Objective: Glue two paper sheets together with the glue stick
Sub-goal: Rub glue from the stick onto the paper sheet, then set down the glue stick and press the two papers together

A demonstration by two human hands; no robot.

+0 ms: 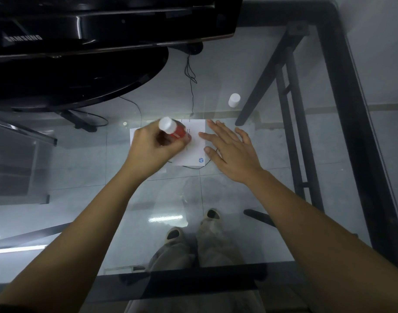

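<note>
A white paper sheet (pixel 194 152) with a small blue logo lies on the glass table. A second white sheet (pixel 134 135) shows at its left, mostly hidden under my left hand. My left hand (pixel 151 150) grips a red glue stick (pixel 174 129) with a white end, tilted, its lower tip down on the paper. My right hand (pixel 229 150) lies flat with fingers spread on the right edge of the sheet, holding it down. The glue stick's white cap (pixel 234 100) stands apart on the glass, behind and to the right.
A black monitor (pixel 91 26) with its round base (pixel 80 75) stands at the back left. The glass table (pixel 238 222) has a black frame (pixel 360 132). Thin black cables (pixel 191 82) run behind the paper. Legs and shoes show through the glass below.
</note>
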